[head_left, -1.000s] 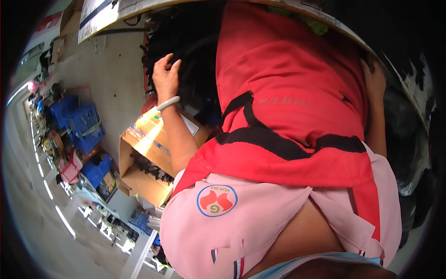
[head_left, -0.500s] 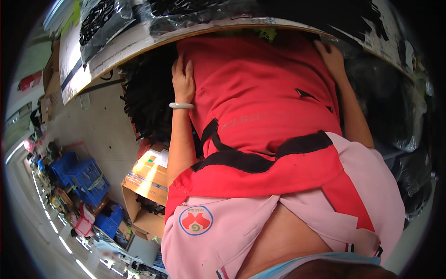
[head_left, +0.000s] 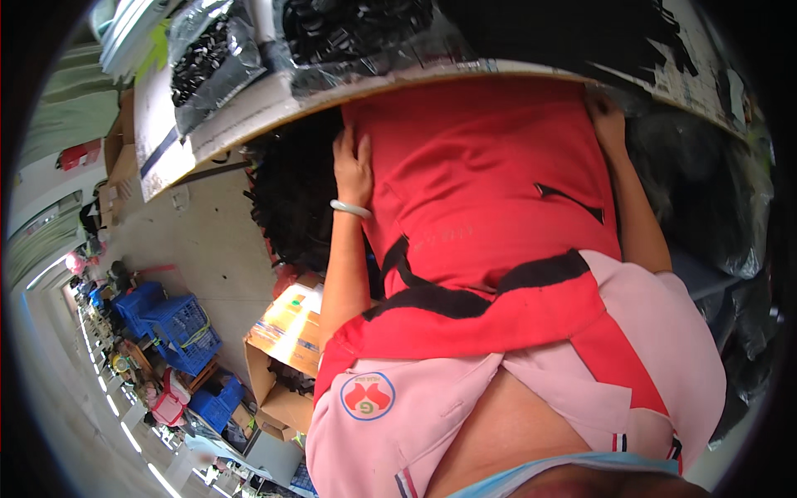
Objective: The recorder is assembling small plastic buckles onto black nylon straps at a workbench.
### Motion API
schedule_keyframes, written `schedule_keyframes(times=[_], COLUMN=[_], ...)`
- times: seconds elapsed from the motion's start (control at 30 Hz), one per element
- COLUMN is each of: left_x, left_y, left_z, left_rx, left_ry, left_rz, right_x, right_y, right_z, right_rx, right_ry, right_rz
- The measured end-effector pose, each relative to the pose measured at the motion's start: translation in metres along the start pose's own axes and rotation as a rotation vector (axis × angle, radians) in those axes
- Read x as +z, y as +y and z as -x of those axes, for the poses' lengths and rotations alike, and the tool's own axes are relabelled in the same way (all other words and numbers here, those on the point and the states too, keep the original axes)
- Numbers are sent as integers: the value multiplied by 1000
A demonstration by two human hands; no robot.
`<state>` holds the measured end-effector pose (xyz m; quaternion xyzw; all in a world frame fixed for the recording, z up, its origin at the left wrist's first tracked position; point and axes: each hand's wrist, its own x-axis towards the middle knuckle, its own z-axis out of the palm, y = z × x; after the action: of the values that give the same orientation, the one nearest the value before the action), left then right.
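A red apron [head_left: 498, 183] with black trim covers my lap and reaches under the front edge of a worktable [head_left: 274, 116]. My left hand [head_left: 354, 170] rests against the apron's left side, fingers stretched out and thumb a little apart, holding nothing visible. A pale bangle [head_left: 350, 208] circles that wrist. On the far right side of the apron lies my right hand [head_left: 607, 123], close beneath the table edge. Its fingers look bent, but their tips are in shadow, so whether they grip the cloth cannot be seen.
Clear bags of small black parts [head_left: 353, 33] lie on the table, beside black material [head_left: 556, 37]. A dark bundle [head_left: 299, 191] hangs left of my arm, near an open cardboard box [head_left: 286, 332]. Blue crates [head_left: 178, 328] stand farther left. Dark plastic bags [head_left: 706, 191] sit at right.
The view has shifted, so the table edge and my arms appear lower and farther right, with more tabletop showing. Both hands stay at the apron's sides; the right one looks more tucked under the edge.
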<state>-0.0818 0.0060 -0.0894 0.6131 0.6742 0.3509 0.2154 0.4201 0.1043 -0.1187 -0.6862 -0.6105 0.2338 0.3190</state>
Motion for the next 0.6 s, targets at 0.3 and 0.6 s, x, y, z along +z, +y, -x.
schedule_keyframes(times=[0.3,0.6], left_x=[-39,2], left_y=[128,111], left_z=[-121,-206], left_rx=[173,377], left_ry=[91,44], left_rz=[-99,-436], right_x=[-3,-5], right_y=[21,12], right_z=[-7,-7], right_rx=[71,184], right_ry=[-129,-167], right_rz=[-1,-63])
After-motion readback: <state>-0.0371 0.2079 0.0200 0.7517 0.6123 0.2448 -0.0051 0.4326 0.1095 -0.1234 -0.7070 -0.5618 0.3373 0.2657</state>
